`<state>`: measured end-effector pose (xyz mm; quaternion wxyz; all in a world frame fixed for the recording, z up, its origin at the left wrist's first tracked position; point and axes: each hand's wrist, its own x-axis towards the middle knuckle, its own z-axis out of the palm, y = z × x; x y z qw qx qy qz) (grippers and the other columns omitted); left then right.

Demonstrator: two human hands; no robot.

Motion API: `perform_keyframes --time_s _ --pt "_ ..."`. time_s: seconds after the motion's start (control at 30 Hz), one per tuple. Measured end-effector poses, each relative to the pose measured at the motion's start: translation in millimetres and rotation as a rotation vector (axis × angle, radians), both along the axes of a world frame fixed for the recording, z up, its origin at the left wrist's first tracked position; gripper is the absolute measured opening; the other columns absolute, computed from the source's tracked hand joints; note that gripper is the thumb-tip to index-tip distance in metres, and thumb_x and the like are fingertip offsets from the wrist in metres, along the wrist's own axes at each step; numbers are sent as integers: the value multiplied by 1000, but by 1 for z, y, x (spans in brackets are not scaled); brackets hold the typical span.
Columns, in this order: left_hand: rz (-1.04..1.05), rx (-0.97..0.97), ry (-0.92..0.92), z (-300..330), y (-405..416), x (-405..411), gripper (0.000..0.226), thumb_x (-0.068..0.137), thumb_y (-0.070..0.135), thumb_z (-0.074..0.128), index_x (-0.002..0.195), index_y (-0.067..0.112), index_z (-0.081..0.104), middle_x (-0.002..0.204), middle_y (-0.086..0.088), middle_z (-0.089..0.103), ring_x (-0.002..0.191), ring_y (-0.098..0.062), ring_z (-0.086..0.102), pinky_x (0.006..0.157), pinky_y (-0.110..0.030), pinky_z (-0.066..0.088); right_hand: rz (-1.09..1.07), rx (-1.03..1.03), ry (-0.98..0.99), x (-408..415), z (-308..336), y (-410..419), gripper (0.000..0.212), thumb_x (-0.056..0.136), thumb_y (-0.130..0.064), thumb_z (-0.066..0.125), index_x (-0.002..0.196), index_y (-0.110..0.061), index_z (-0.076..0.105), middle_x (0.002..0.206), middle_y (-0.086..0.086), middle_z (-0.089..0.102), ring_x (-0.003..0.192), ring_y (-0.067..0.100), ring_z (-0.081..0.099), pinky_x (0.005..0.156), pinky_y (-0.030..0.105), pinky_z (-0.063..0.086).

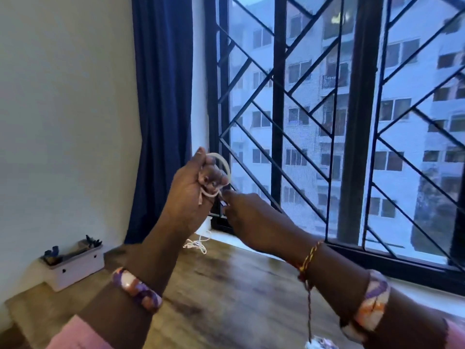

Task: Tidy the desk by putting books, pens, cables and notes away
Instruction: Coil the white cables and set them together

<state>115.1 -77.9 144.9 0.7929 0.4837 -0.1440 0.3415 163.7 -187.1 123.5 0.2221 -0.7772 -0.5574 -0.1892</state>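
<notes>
White cable (pixel 221 162) is looped in the left hand (pixel 193 187), fingers curled round the coil, raised above the counter (pixel 226 285). At its 4 o'clock the right hand (pixel 251 215) seems to pinch the loose end, though blur hides the fingertips. If that end slips, the coil may spring apart.

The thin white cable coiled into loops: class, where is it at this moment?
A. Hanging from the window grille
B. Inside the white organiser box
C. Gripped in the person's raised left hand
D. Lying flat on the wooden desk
C: the thin white cable loops out of the curled fingers of the left hand, raised above the wooden desk, with the right hand close beside it.
</notes>
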Motion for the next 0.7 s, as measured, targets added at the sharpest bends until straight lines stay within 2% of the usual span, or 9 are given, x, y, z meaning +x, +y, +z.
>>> perform_keyframes --time_s 0.1,0.2,0.3,0.37,0.43,0.5,0.6,0.7 --pt "235 140 69 -3 -4 19 44 99 26 37 62 10 55 40 3 50 39 -9 51 54 -24 48 -102 115 -158 3 5 -5 13 91 -9 48 97 -9 59 88 17 64 76 33 63 58 29 43" --pt "286 268 178 -2 -7 31 42 96 35 42 70 5 57 51 -1 63 44 -12 57 51 -22 48 -212 191 -336 2 5 -17 14 92 -16 52 104 -17 58 92 8 66 84 29 65 58 28 32" --pt "113 349 378 7 -3 32 54 88 52 42 81 1 58 61 -4 69 52 -14 63 54 -24 50 -298 280 -519 8 5 -31 14 74 -29 73 84 -25 63 66 -3 67 64 18 67 50 23 28" --pt "-65 336 498 12 -2 27 64 87 59 34 72 2 60 54 -4 64 51 -14 59 51 -20 51 -146 422 -561 18 -1 -39 14 72 -33 73 79 -23 67 61 -5 65 62 18 65 50 21 37" --pt "-165 334 599 15 -3 20 71 93 54 28 55 3 61 40 -3 57 35 -9 52 41 -13 45 77 496 -540 22 -9 -43 16 79 -35 65 81 -19 69 70 -3 66 71 17 62 61 24 43" --pt "-246 409 680 19 -8 13 67 91 50 36 48 3 58 37 -4 52 30 -8 48 37 -13 42 227 571 -456 12 -12 -43 19 82 -34 64 82 -17 71 78 -1 68 79 15 59 71 26 44" --pt "-265 460 732 30 -16 -2 41 77 43 56 67 3 60 58 -8 56 47 -14 55 48 -20 48 335 661 -307 -8 -10 -39 16 85 -28 62 87 -15 70 85 -4 69 85 14 60 79 29 47" --pt "-138 431 695 34 -27 -19 42 86 43 52 67 6 57 58 -6 54 47 -14 54 45 -19 48 368 720 -164 -21 -8 -36 6 85 -20 60 90 -17 62 85 -8 63 83 5 51 73 24 44"
